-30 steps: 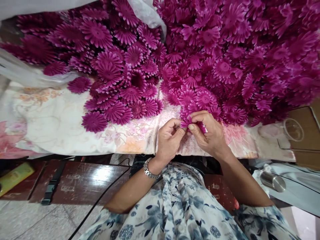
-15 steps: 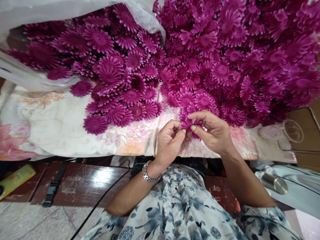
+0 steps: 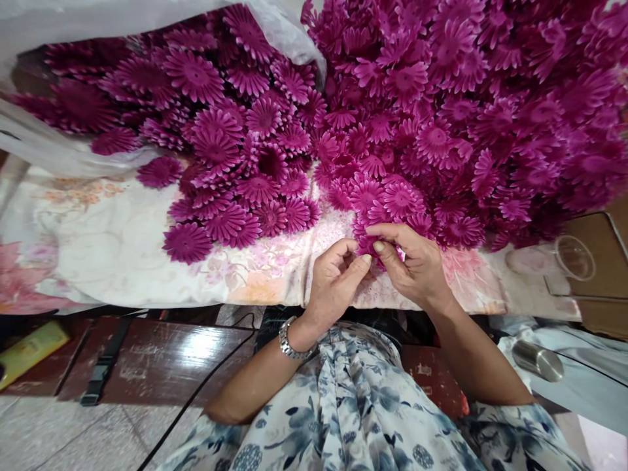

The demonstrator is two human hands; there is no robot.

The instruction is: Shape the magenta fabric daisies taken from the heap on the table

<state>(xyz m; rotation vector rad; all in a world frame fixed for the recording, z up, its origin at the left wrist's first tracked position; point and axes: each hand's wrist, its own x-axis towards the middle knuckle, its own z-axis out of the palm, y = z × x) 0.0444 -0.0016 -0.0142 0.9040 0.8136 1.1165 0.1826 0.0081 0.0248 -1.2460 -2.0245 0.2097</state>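
Left hand (image 3: 336,278) pinched flower (image 3: 365,246); right hand (image 3: 415,265) close, grip unclear. Handling unfinished, I judged: heap (image 3: 466,118) at one o'clock, pile (image 3: 216,140) at ten.

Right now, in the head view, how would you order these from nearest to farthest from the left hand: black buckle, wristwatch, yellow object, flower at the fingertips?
From the left hand:
1. Flower: right at the fingertips.
2. Wristwatch: on the left wrist.
3. Black buckle: well off to the left.
4. Yellow object: farther left still.
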